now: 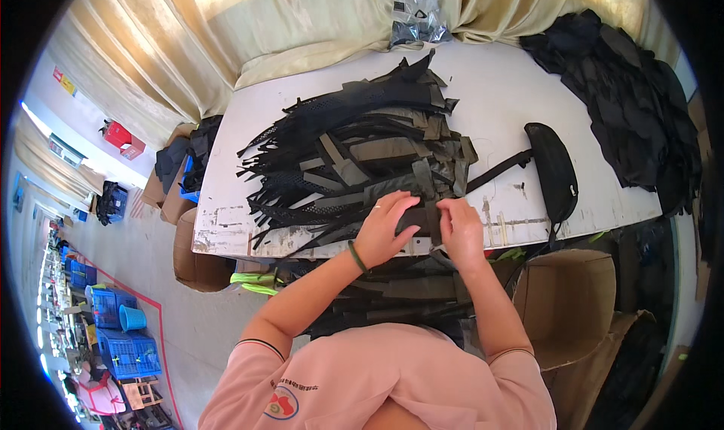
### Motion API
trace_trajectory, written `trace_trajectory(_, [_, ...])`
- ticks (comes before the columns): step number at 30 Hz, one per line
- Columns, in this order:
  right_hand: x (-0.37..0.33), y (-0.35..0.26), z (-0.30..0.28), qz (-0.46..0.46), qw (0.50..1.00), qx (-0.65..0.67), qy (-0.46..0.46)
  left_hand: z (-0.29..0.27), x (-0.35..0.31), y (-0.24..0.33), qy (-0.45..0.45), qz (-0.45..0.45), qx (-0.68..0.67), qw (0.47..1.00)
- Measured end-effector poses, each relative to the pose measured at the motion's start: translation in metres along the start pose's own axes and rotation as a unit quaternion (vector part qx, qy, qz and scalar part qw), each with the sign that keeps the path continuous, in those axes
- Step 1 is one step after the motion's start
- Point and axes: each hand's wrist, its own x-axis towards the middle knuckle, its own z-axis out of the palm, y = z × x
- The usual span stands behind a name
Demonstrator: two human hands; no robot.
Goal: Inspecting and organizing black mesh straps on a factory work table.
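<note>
A: Status, reading left to right?

B: Far left on the white table, a fanned pile of black mesh and olive strap pieces covers the surface up to the near edge. The left hand rests at that edge, fingers curled down over a small dark padded piece — gripping it from the left side.

A: And the other side?

B: The right hand pinches the same piece from the right, fingers closed on its edge. The piece sits between the two hands, touching both, just in front of the pile.

A: Step in hand?

B: Judged as aligning or folding this one piece, with both hands engaged. The next move calls for a steady two-sided hold — release either side and the piece likely shifts.

A: Further right?

B: A black padded strap lies apart on the table; a heap of black fabric occupies the far right corner. An open cardboard box stands below the table edge.
</note>
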Motion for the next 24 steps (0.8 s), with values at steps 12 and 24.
trace_trajectory(12, [-0.047, 0.011, 0.040, 0.088, 0.978, -0.133, -0.132, 0.038, -0.014, -0.045, -0.084, -0.022, 0.089, 0.992])
trace_trajectory(24, [-0.034, -0.011, 0.010, -0.030, 0.996, -0.063, -0.057, 0.024, -0.009, -0.021, -0.119, -0.083, -0.043, 0.988])
